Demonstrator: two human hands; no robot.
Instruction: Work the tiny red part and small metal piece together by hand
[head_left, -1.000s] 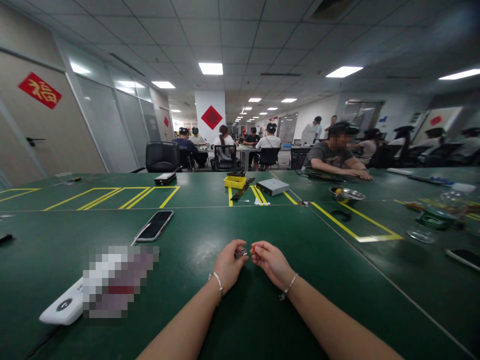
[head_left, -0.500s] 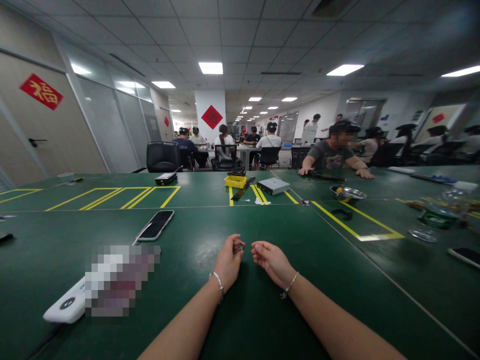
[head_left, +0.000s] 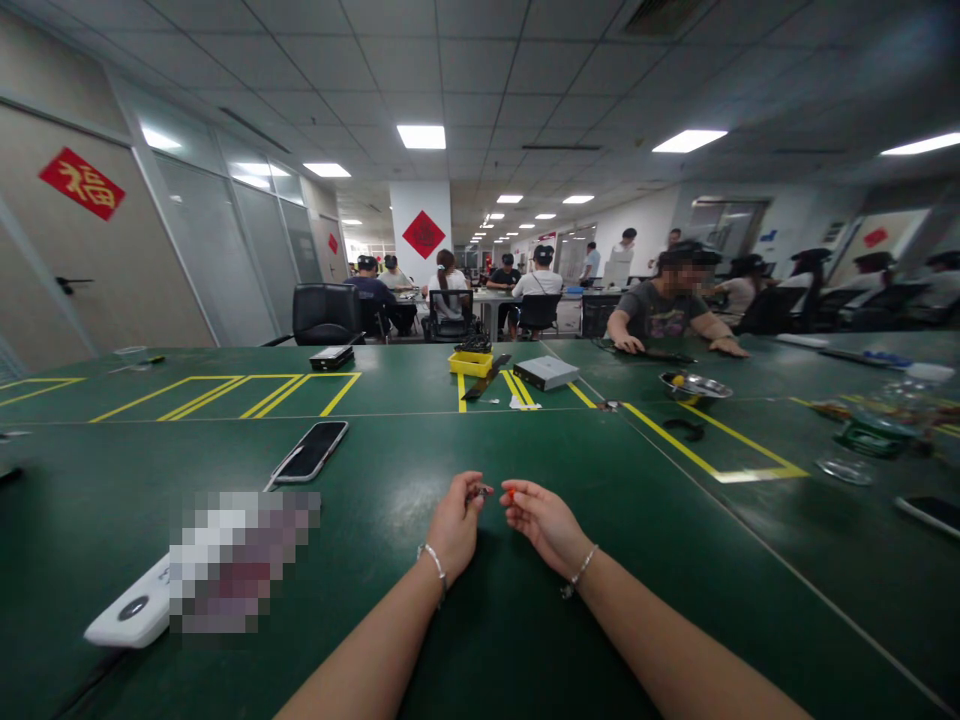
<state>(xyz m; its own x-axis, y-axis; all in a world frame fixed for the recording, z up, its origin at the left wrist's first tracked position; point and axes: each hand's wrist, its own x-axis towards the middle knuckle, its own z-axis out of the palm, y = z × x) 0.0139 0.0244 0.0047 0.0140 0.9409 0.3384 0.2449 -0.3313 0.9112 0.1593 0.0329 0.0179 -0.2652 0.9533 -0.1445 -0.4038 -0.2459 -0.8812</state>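
Two bare hands face each other above a green tabletop [head_left: 420, 630]; the left hand [head_left: 452, 527] has its fingers curled nearly closed on a small, silvery-dark piece [head_left: 481, 492], and the right hand [head_left: 545, 522] pinches a small, orange-red piece [head_left: 513, 493] between thumb and fingertips, near but apart. Both pieces appear light and probably stiff; their smallness suggests a slip risk, best countered by a fingertip hold at the edges. Fingers partly hide both—the chief obstruction. A dark-screened phone with a pale rim [head_left: 312, 452] lies toward the left; farther off are a shallow yellow plastic tray [head_left: 470, 365], a flat grey box [head_left: 546, 373] and a shiny metal bowl [head_left: 709, 387], all apart from the hands.
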